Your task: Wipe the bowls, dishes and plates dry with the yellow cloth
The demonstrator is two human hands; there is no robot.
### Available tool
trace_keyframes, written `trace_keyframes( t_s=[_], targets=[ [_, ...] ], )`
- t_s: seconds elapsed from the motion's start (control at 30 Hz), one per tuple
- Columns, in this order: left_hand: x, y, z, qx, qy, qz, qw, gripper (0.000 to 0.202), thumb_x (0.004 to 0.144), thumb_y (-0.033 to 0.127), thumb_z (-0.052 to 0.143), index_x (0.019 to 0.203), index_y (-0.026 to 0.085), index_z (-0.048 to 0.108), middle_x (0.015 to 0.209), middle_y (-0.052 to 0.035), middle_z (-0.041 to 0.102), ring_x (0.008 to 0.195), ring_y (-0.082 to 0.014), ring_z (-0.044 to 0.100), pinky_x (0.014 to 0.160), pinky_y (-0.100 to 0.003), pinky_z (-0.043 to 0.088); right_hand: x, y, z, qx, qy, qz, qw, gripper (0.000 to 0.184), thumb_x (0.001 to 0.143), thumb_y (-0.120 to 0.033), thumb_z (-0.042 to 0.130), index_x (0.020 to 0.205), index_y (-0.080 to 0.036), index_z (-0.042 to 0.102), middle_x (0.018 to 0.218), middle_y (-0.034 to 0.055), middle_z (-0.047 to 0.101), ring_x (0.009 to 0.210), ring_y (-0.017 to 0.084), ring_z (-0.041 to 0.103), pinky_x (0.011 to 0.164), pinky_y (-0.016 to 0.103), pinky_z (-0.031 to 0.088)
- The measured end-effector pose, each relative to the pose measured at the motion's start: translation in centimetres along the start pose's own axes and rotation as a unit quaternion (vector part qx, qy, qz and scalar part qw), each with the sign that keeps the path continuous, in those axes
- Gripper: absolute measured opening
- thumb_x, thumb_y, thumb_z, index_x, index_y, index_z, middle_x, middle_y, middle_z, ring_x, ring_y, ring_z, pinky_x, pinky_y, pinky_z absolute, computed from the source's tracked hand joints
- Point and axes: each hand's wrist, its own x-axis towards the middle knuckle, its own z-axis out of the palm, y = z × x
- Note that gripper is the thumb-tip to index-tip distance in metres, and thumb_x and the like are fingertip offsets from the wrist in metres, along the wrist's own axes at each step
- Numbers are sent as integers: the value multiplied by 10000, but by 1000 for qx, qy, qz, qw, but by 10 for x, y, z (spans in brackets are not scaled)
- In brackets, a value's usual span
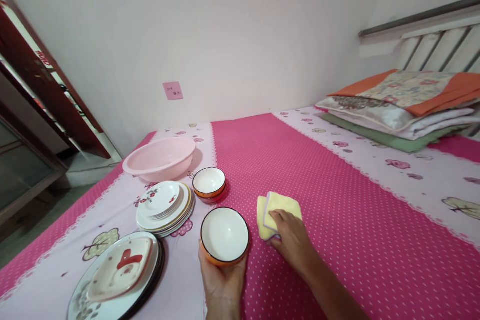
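Your left hand (223, 280) cups the bowl (225, 234) underneath, probably to leave its inside free; your right hand (293, 241), farther from the bed's (243, 142) left edge, grips the cloth (285, 203).

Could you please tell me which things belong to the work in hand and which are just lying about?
Work in hand:
orange bowl, in the left hand
yellow cloth, in the right hand
probably the stacked bowls, plates and pink basin

Apparently just lying about:
fabric pile
pink note on the wall

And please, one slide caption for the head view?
Left hand holding a bowl, right hand holding a yellow cloth, beside stacked plates.
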Motion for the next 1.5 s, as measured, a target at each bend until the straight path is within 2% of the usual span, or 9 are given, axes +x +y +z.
trace_keyframes(
  t_s=[0.17, 0.33, 0.5, 0.67, 0.97, 1.1, 1.2, 1.4, 1.5],
  targets=[
    [-2, 1, 0, 2, -5, 2, 1000, 400, 951, 401, 608, 1340, 336, 676, 1190, -63, 783, 1164, -365, 705, 998, -620, 555, 3, 5, -18, 142, 14, 63, 988, 420, 974, -338, 517, 1345, -184, 639, 1227, 157, 740, 1098, 314, 699, 916, 404, 518],
    [1, 4, -2, -7, -14, -4, 1000, 399, 934, 393, 642, 1323, 323, 688, 1225, -62, 772, 1210, -393, 679, 1003, -645, 546, -8, 16, -41, 235, -103, -43, 966, 503, 786, -169, 538, 1242, -238, 741, 1315, 87, 728, 1208, 285, 656, 1053, 391, 471],
    [2, 5, -4, -10, -16, -14, 1000, 420, 918, 405, 669, 1330, 327, 687, 1269, -70, 755, 1236, -407, 660, 1002, -651, 543, -9, 21, -51, 306, -133, 22, 942, 547, 813, -212, 459, 1274, -205, 754, 1059, 81, 793, 936, 266, 724, 844, 370, 551],
    [-5, 4, 2, 2, 0, 4, 1000, 438, 935, 366, 622, 1367, 307, 665, 1307, -94, 738, 1247, -411, 653, 1014, -674, 524, -3, 29, -59, 351, -50, 55, 933, 488, 887, -418, 480, 1164, -158, 785, 1012, 93, 792, 891, 277, 714, 795, 366, 543],
    [-5, 4, 4, -2, -3, 1, 1000, 426, 924, 350, 624, 1342, 308, 687, 1237, -85, 771, 1215, -401, 674, 1016, -676, 521, -9, 5, -41, 149, -80, -13, 986, 200, 916, -265, 536, 962, -193, 717, 1017, 98, 736, 925, 248, 675, 807, 334, 472],
    [-6, 4, 3, -9, -1, -2, 1000, 418, 930, 364, 631, 1338, 301, 692, 1237, -90, 771, 1237, -408, 661, 1026, -678, 512, -9, 3, -55, 182, 1, 16, 983, 254, 990, -305, 428, 1023, -191, 653, 929, 70, 713, 796, 219, 652, 709, 316, 450],
    [-6, 4, 2, -16, -8, -8, 1000, 437, 929, 366, 634, 1360, 303, 678, 1267, -97, 759, 1246, -407, 656, 1021, -678, 517, -15, 1, -62, 186, -56, -33, 980, 181, 924, -250, 519, 1004, -208, 676, 1015, 60, 718, 914, 223, 660, 800, 318, 474],
    [-5, 4, -1, -14, -4, -23, 1000, 466, 922, 405, 644, 1383, 334, 658, 1231, -92, 771, 1185, -391, 692, 996, -661, 539, -21, -16, -24, 27, -139, -45, 989, 805, 661, -103, 767, 1441, -170, 582, 1470, 165, 585, 1307, 364, 540, 1073, 454, 438],
    [-7, 5, 0, -14, -9, -22, 1000, 435, 938, 408, 624, 1366, 339, 671, 1145, -83, 796, 1114, -373, 725, 979, -656, 548, -14, -19, -8, -15, -83, -49, 995, 668, 730, -56, 688, 1387, -164, 631, 1355, 162, 655, 1212, 358, 588, 1003, 469, 474]
  ],
)
